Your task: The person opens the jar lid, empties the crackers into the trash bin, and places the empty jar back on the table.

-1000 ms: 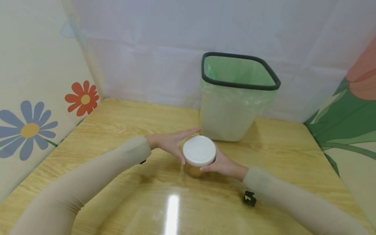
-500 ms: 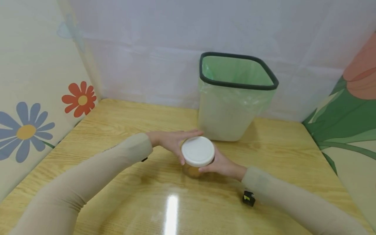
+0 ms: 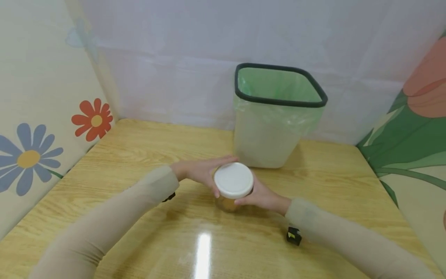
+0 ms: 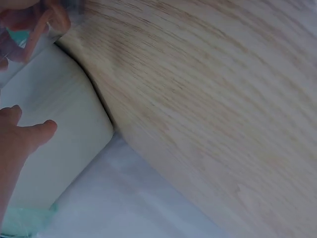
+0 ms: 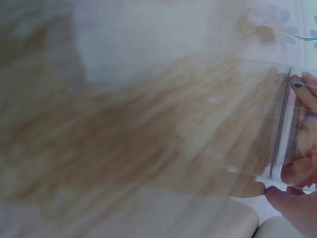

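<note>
A clear jar [image 3: 227, 204] with orange-brown contents and a round white lid [image 3: 234, 179] stands upright on the wooden table, in the middle of the head view. From the left, my left hand [image 3: 203, 172] holds it, thumb at the near side and fingers reaching round the back. My right hand [image 3: 263, 195] grips it from the opposite side, its thumb across the front just below the lid; its other fingers are hidden behind the jar. The right wrist view shows the jar's clear wall [image 5: 285, 134] at its right edge, with part of the right hand [image 5: 297, 208] below.
Just behind the jar is a pale waste bin [image 3: 268, 135] with a dark rim and a green liner. A white sheet [image 3: 167, 77] hangs along the back of the table [image 3: 146, 143]. Flower-patterned panels border both sides.
Both hands keep their hold on the jar, which stays in place on the table. The whole head view has shifted slightly, moving the scene a little to the left.
</note>
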{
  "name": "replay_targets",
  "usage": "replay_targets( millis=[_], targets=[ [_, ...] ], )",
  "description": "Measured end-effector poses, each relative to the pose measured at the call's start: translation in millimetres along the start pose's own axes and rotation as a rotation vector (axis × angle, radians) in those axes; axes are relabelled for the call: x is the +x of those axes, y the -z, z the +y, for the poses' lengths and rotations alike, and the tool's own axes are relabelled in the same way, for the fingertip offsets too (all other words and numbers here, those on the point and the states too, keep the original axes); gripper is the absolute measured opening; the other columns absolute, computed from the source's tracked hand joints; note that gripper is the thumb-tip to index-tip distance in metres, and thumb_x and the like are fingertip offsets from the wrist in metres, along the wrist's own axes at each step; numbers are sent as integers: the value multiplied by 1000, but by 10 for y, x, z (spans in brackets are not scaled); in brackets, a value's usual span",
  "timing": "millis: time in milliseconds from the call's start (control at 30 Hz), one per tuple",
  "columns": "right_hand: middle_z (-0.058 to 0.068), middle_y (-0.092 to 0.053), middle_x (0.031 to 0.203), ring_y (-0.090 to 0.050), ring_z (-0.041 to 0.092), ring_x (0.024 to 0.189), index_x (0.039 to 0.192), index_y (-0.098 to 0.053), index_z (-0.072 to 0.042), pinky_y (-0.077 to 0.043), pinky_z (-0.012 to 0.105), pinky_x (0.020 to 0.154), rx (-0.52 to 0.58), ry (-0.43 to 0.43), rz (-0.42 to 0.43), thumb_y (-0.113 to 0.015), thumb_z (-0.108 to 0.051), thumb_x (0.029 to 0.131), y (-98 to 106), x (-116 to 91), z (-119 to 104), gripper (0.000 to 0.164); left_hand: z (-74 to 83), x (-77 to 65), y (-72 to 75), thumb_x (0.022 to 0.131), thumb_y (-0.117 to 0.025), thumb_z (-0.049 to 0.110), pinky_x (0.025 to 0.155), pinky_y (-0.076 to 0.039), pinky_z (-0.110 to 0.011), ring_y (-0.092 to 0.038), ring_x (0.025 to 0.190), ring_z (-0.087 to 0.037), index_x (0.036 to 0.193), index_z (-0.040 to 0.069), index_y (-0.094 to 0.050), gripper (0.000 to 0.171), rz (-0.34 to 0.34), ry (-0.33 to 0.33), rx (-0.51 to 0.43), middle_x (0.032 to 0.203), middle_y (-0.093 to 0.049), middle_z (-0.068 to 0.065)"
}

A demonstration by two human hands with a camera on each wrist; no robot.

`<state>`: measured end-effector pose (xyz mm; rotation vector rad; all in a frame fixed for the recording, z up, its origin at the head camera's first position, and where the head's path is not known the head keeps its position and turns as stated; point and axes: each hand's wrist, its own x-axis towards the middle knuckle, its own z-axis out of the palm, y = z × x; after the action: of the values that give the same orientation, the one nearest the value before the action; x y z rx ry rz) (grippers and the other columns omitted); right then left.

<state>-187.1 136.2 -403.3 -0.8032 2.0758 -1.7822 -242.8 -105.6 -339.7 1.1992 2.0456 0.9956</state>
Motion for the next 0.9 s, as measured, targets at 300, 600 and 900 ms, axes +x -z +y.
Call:
replay_targets(
  millis=[300,600,900],
  targets=[
    [24,-34,146,-36,37,132,148,-17,4,-21,49,113,-6,2,16,-86,-7,69,-4,0,-2,106,-45,-23,-84,61,-86,55,116,-13,-51,-13,145,-32,155,1,-5,136,45,17,-64,160,-8,-20],
    [25,-37,144,-37,35,131,147,-19,5,-22,48,113,-30,1,26,-86,-8,70,-23,-9,-24,103,-38,-78,-162,61,-83,60,115,-14,-51,-16,144,-33,154,-1,-6,136,106,4,-29,159,-12,-21],
    [24,-35,145,-36,34,132,148,-18,4,-22,47,112,-34,-14,22,-86,-8,72,-14,-4,-30,103,-4,-112,-248,66,-88,47,115,-13,-51,-16,144,-31,156,5,-4,130,170,67,-81,159,-12,-17]
  ],
)
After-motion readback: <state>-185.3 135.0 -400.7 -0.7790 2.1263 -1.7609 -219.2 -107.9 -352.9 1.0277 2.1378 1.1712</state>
